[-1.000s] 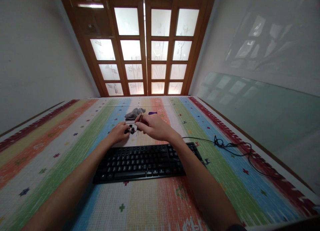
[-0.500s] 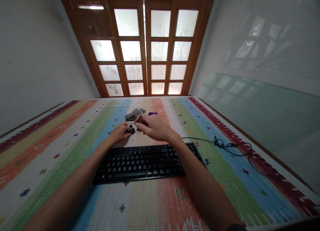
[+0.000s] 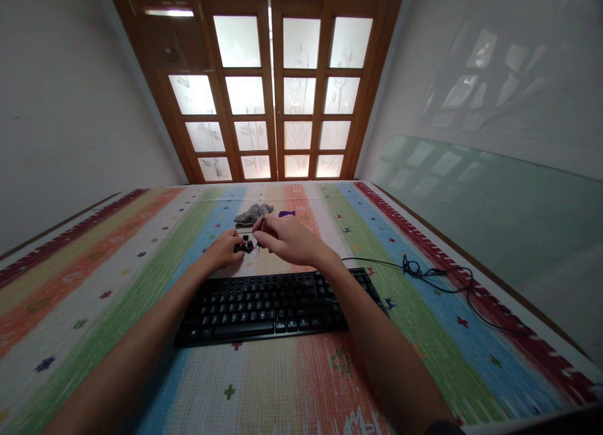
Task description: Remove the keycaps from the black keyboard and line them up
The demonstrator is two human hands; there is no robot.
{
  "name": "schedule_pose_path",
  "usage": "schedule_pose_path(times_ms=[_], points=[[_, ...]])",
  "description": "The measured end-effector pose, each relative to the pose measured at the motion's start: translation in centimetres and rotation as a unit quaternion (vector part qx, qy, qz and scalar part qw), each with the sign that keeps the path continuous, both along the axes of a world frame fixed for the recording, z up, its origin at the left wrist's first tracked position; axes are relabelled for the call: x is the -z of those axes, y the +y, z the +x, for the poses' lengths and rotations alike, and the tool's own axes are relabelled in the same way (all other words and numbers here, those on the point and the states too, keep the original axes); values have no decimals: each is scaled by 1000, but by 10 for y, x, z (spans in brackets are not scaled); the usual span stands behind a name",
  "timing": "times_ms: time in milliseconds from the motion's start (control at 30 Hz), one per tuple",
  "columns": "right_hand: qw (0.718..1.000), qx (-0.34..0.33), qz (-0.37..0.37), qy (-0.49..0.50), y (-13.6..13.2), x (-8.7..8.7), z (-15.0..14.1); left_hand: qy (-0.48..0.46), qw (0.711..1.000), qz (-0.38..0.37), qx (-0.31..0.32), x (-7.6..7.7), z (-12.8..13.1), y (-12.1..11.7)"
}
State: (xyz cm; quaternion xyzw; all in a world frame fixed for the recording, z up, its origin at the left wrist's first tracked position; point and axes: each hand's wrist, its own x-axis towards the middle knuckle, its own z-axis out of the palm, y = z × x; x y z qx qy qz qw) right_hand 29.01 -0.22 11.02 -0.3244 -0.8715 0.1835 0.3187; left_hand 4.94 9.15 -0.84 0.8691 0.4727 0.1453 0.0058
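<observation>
Beyond the black keyboard (image 3: 264,306), both of my hands work close together over the striped cloth. My left hand (image 3: 222,250) has its fingertips bent onto a small cluster of black keycaps (image 3: 245,245) and seems to pinch one of them; the fingers partly hide the cluster. Just right of it, my right hand (image 3: 294,239) is closed round what looks like a wire keycap puller (image 3: 258,249). Its thin wire ends point down beside the keycaps, while the fingers cover most of its dark handle. My right forearm crosses above the keyboard's right part.
Behind my hands lie a crumpled grey cloth (image 3: 254,214) and a small purple item (image 3: 287,213). The keyboard's black cable (image 3: 438,273) runs off to the right in a tangle. A striped tablecloth (image 3: 108,284) covers the table, with walls on both sides.
</observation>
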Motion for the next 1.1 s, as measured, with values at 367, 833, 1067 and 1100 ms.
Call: schedule_pose_path(times_ms=[367, 833, 1067, 1100], points=[[1000, 6, -1, -6, 0, 1, -1, 6, 1000, -2, -11, -4, 2, -1], [1000, 11, -14, -13, -3, -1, -2, 22, 999, 11, -29, -5, 1, -5], [1000, 10, -9, -13, -2, 1, -2, 27, 999, 10, -27, -2, 0, -5], [1000, 9, -8, -13, -2, 1, -2, 30, 999, 10, -27, -2, 0, -4]])
